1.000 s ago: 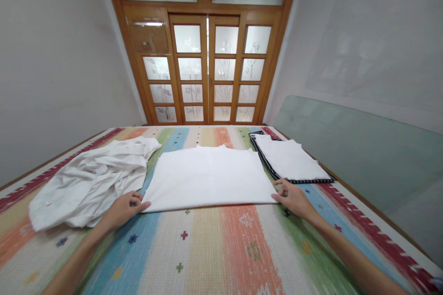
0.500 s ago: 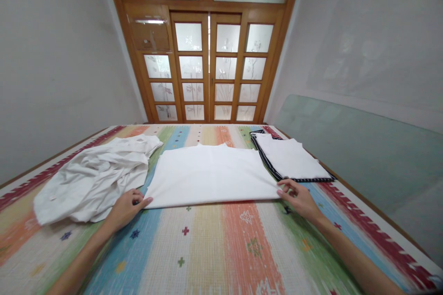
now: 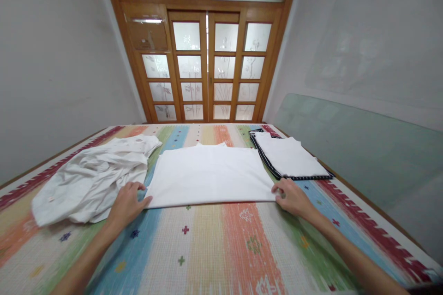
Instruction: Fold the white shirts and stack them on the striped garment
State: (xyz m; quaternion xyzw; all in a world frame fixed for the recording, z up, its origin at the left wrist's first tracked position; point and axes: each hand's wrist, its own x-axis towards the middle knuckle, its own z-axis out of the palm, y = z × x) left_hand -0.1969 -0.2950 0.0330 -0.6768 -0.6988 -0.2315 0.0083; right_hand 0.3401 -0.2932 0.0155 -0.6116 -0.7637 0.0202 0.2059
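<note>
Between the side edges of the bed (image 3: 204,249), the curled left hand (image 3: 127,203) and right hand (image 3: 292,197), grip unclear, touched a white cloth (image 3: 211,173) at its near corners, where even tension seemed best.

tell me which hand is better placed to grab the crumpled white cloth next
Probably the left hand: it is beside the crumpled cloth, while the right hand is across the middle cloth.

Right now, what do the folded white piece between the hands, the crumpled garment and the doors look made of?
Folded white piece: matte fabric, possibly cotton; smooth, without shine.
Crumpled garment: soft matte cloth; loose wrinkles show.
Doors: likely varnished wood, brown, slight sheen; panes: perhaps frosted glass, pale, passing light.
</note>
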